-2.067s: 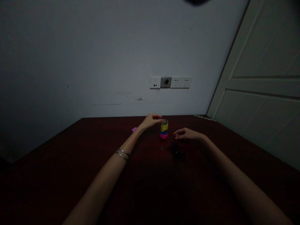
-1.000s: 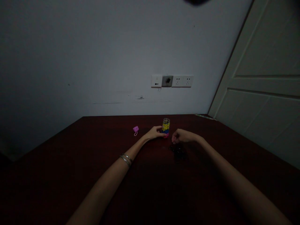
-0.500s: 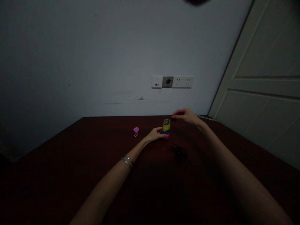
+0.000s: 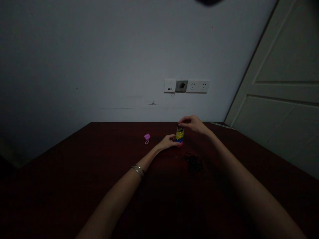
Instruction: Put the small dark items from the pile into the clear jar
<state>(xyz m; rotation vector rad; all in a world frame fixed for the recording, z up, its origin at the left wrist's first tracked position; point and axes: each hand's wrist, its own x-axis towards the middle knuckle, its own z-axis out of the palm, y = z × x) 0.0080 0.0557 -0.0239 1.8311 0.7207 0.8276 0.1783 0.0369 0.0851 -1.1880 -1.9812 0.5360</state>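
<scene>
My left hand (image 4: 167, 142) is wrapped round the lower part of a small clear jar (image 4: 179, 134), which stands upright on the table. Layers of pink, blue, yellow and black show through its wall. Over the jar's mouth, the fingertips of my right hand (image 4: 193, 124) are pinched together on a small bunch of black bands, mostly hidden at the rim. A loose pile of thin black bands (image 4: 194, 162) lies on the table nearer to me, its details lost in the dark.
The pink cap (image 4: 147, 136) with a loop lies left of the jar on the dark red table (image 4: 119, 149). Behind stands a pale wall with a row of sockets (image 4: 186, 86). A panelled door (image 4: 281, 89) is at the right.
My right hand has moved left, from beside the jar to over its mouth, carrying the black bands. My left hand keeps hold of the jar. The view has shifted slightly.
</scene>
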